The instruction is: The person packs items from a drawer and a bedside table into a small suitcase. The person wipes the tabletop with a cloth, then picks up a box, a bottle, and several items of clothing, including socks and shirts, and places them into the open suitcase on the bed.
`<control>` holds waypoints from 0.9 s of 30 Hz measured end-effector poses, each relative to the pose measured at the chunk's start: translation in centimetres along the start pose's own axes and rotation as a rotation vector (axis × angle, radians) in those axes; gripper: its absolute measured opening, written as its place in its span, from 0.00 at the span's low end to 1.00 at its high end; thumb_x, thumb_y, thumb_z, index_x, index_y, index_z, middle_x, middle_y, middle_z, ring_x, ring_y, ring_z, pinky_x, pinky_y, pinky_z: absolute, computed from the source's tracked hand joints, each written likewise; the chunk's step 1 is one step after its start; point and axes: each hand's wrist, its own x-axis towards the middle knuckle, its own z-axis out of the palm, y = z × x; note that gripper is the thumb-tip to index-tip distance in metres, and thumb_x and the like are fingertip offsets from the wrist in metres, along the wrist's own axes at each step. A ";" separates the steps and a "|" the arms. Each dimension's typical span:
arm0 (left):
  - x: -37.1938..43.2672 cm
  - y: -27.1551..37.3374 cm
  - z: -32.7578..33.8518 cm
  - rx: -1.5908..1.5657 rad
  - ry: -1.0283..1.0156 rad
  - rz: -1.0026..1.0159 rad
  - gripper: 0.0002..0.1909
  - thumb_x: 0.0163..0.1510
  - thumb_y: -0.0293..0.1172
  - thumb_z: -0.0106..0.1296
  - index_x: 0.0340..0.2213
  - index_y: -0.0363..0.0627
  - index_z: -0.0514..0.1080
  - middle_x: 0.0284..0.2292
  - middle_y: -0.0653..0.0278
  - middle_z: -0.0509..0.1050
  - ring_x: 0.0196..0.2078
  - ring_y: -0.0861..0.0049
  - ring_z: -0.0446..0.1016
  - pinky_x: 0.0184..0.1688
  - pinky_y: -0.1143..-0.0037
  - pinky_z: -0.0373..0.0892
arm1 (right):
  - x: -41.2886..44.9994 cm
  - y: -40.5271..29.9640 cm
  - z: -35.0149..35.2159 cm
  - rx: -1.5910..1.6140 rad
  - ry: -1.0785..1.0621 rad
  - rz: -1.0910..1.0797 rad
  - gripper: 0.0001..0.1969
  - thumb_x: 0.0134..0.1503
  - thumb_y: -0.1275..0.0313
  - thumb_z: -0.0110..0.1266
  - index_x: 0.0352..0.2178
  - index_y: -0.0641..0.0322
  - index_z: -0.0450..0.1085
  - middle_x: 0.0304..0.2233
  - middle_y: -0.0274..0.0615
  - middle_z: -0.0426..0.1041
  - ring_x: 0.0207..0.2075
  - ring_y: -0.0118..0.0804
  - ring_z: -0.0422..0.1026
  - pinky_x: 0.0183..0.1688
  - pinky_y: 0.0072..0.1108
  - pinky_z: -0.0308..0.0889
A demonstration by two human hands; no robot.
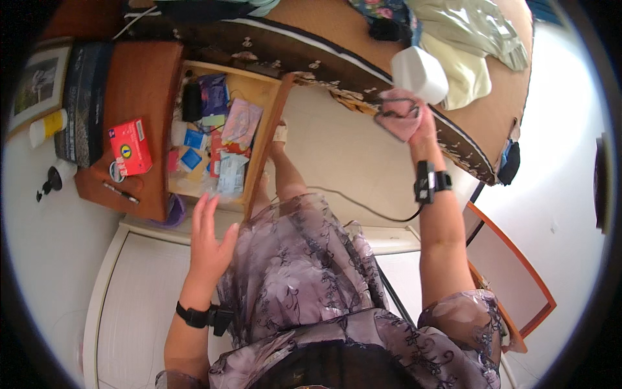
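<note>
My right hand (424, 130) grips a pink cloth (402, 116) with dark edging, out over the side of the bed. Against the cloth's far side is a white plastic container (419, 74); whether my hidden fingers also hold it, I cannot tell. My left hand (210, 243) is empty, its thumb apart from the fingers, at the near corner of a pulled-out wooden drawer (266, 141). Inside the drawer lie a purple packet (214, 95), a pink patterned pouch (241, 121), blue packets (191, 158) and a pale blue packet (232, 174).
A red box (130, 147) and a pen (120, 192) rest on the wooden cabinet top (141, 87). Clothes (466, 34) lie on the bed (320, 26). A black cable (359, 209) runs from my right wrist device. A purple bin (176, 211) stands below the drawer.
</note>
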 end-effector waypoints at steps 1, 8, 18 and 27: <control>0.2 0.0 0.3 0.002 -0.005 0.002 0.27 0.48 0.29 0.51 0.50 0.38 0.58 0.54 0.52 0.54 0.55 0.62 0.56 0.51 0.69 0.59 | 1.0 -1.2 -2.1 -0.009 -0.042 0.036 0.19 0.55 0.65 0.38 0.42 0.70 0.60 0.34 0.50 0.70 0.27 0.38 0.68 0.33 0.29 0.69; 1.3 -2.9 1.5 -0.017 0.004 -0.046 0.26 0.49 0.34 0.50 0.49 0.40 0.59 0.52 0.48 0.56 0.53 0.56 0.57 0.53 0.68 0.57 | 1.8 -4.4 -2.3 -0.433 0.078 -0.041 0.27 0.61 0.56 0.25 0.48 0.68 0.59 0.47 0.47 0.65 0.44 0.40 0.66 0.45 0.30 0.65; 2.7 -16.3 3.3 -0.014 0.035 -0.323 0.27 0.49 0.33 0.50 0.50 0.38 0.58 0.50 0.49 0.60 0.51 0.60 0.61 0.50 0.71 0.61 | 0.7 2.8 -1.4 -0.404 0.405 0.101 0.20 0.56 0.57 0.45 0.41 0.63 0.65 0.32 0.42 0.72 0.35 0.36 0.72 0.38 0.27 0.69; 11.1 -24.1 4.7 0.259 0.114 -0.355 0.32 0.50 0.33 0.43 0.54 0.35 0.48 0.51 0.38 0.56 0.53 0.48 0.57 0.54 0.65 0.55 | -3.8 18.6 4.2 -0.747 0.242 0.445 0.13 0.59 0.65 0.43 0.38 0.67 0.61 0.19 0.41 0.69 0.21 0.31 0.70 0.25 0.18 0.66</control>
